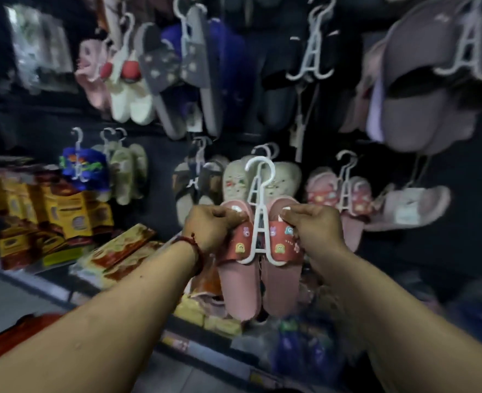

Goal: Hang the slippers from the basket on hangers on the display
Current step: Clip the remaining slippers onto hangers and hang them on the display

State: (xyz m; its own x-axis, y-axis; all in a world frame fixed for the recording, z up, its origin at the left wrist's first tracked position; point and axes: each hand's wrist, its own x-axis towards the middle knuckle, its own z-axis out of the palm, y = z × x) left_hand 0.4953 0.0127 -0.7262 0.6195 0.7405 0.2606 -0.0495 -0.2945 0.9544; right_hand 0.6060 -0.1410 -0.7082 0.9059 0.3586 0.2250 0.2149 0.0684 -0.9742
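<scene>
The left hand (211, 226) and right hand (312, 225) each gripped one pink slipper (241, 279) of a pair already seated on a white hanger (258, 211), held near the display (404, 251). They looked light and bendy; gripping the stiffer hanger stem would probably steady the hook.

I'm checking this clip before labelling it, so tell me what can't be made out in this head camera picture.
- The basket: not in the head view at all.
- Display rail or hooks: lost against the dark backing behind the hanging slippers.
- Whether the white plastic hanger hooks onto anything: its hook shows only against pale slippers behind.
- Upper straps of the pink cartoon-patch slippers: covered by the left hand and right hand.
- Print on the yellow packets: blurred.
</scene>
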